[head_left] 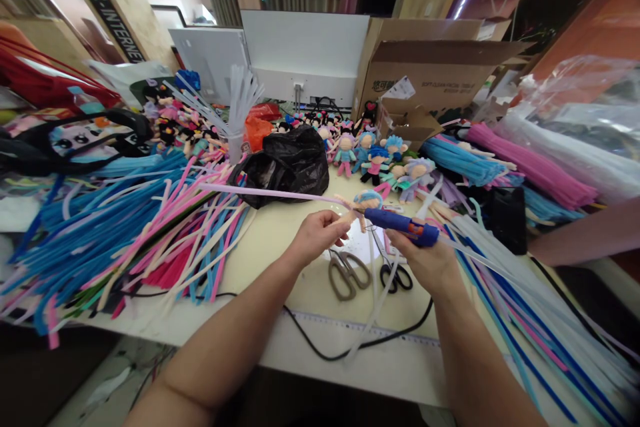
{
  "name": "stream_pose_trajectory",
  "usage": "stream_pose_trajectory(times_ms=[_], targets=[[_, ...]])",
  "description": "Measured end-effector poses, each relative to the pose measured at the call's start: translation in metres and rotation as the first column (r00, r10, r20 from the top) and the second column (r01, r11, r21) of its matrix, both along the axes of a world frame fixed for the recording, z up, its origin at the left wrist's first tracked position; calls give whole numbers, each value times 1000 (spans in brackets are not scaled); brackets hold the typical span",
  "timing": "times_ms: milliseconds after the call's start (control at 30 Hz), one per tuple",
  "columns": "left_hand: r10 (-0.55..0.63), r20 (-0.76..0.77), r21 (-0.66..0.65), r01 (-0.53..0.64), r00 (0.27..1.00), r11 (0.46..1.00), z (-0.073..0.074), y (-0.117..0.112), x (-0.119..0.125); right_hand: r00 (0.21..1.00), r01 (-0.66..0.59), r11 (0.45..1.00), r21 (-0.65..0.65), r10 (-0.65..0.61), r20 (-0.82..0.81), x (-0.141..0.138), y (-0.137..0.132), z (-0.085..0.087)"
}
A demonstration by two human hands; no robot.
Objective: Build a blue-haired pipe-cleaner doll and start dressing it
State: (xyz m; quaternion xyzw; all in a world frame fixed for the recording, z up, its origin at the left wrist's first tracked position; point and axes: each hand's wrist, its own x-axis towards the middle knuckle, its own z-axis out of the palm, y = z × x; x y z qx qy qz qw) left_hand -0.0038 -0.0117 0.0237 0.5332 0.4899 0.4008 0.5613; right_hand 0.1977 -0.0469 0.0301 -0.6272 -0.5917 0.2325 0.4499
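Note:
My left hand [316, 235] is closed in a pinch on a small doll [364, 202] with blue hair, which has a long pink pipe cleaner [270, 192] running out to the left. My right hand [429, 261] is wrapped round a blue glue gun [400, 223], its nozzle touching the doll just below the head. Both hands hover above the pale table [280, 247], over two pairs of scissors [349, 273].
Heaps of blue, pink and white pipe cleaners [125, 227] lie left, more [520, 307] right. Finished dolls [375, 157] stand behind a black bag [287, 163]. A cardboard box [430, 77] is at the back. A black cord [320, 347] crosses the table front. Another person's arm [585, 240] reaches in from the right.

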Motion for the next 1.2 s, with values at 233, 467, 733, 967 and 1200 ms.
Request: stream_pose_trajectory(times_ms=[233,467,733,967,1200], targets=[[1,-11,1,-1,1000,1000,0,0,0,1000,9,1000,1,-9,-7,-2,0,3],[-5,-28,18,5,1000,1000,-3,1,-1,1000,10,1000,-10,-10,10,-2,-1,1],[0,-26,27,1,1000,1000,-2,0,-1,1000,12,1000,-13,-12,-20,-5,-2,5],[7,-20,31,-7,1000,999,0,0,-1,1000,21,1000,-23,-21,-4,-4,-2,4],[6,-1,33,-6,1000,999,0,0,-1,1000,-4,1000,16,4,-13,-7,-4,8]])
